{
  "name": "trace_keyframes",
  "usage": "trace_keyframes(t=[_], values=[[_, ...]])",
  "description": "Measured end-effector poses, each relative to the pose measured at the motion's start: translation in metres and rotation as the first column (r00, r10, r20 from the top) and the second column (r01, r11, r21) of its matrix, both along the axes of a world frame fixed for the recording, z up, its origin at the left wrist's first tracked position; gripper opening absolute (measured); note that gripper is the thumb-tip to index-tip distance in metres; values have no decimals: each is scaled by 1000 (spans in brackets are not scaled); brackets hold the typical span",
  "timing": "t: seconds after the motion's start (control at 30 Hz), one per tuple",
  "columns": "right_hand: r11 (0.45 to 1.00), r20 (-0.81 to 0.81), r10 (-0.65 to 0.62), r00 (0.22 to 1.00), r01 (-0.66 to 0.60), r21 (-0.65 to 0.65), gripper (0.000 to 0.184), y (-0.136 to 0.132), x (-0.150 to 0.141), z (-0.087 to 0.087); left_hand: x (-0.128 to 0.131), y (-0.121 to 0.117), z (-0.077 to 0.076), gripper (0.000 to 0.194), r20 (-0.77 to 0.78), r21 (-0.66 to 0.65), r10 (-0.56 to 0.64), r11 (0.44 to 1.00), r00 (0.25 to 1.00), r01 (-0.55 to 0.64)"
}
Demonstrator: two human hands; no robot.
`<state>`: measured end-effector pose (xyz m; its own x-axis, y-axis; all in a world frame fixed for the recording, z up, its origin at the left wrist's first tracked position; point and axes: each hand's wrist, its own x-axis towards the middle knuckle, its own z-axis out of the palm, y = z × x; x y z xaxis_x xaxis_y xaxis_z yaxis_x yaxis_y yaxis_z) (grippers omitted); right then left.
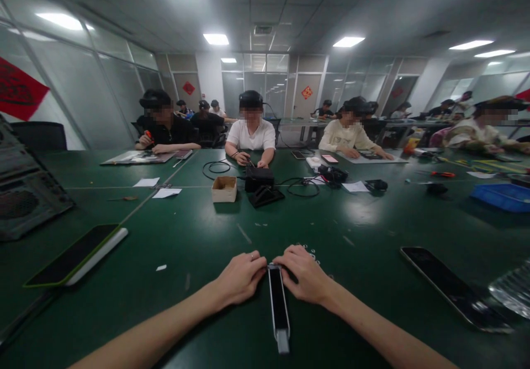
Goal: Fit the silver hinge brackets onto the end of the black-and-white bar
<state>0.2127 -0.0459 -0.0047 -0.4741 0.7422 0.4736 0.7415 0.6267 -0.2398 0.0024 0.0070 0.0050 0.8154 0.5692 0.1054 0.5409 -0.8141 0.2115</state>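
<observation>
A slim stick-shaped device (279, 303) with a black face, pale edges and a grey tab at its near end lies on the green table in front of me. At its far end, my left hand (244, 275) has its fingers bent and drawn together against the left corner. From the other side, my right hand (306, 274) curls its fingers around the same end, thumb along the right edge. Whatever lies between the fingertips is too small to make out. Several tiny whitish rings (313, 252) are scattered just beyond my right hand.
To the right lie a dark phone (451, 286) and a clear plastic object (513, 289). A green-edged phone (74, 256) rests at left, near a computer case (28, 187). Ahead stand a small cardboard box (224, 189) and a blue tray (501, 197). Several people sit opposite.
</observation>
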Motion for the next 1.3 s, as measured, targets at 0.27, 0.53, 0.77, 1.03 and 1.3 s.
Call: trace_keyframes(t=[0.27, 0.53, 0.77, 1.03, 1.3], values=[[1000, 44, 9, 999, -10, 29, 20, 3, -1, 3, 2, 2, 0, 20, 4, -9, -9, 1000, 1000, 9], [999, 99, -7, 995, 2, 43, 22, 5, 0, 6, 3, 8, -2, 21, 31, -72, -24, 997, 999, 26], [998, 104, -14, 994, 9, 56, 21, 4, 1, 4, 2, 7, 2, 21, 26, -97, -27, 995, 999, 29], [994, 58, -61, 996, 55, 96, 23, -2, 3, 8, 0, 7, -1, 18, 27, -72, -25, 997, 999, 27], [988, 49, -71, 996, 64, 139, 22, 0, 4, 5, 0, 3, 0, 19, 22, -15, -28, 999, 999, 28]])
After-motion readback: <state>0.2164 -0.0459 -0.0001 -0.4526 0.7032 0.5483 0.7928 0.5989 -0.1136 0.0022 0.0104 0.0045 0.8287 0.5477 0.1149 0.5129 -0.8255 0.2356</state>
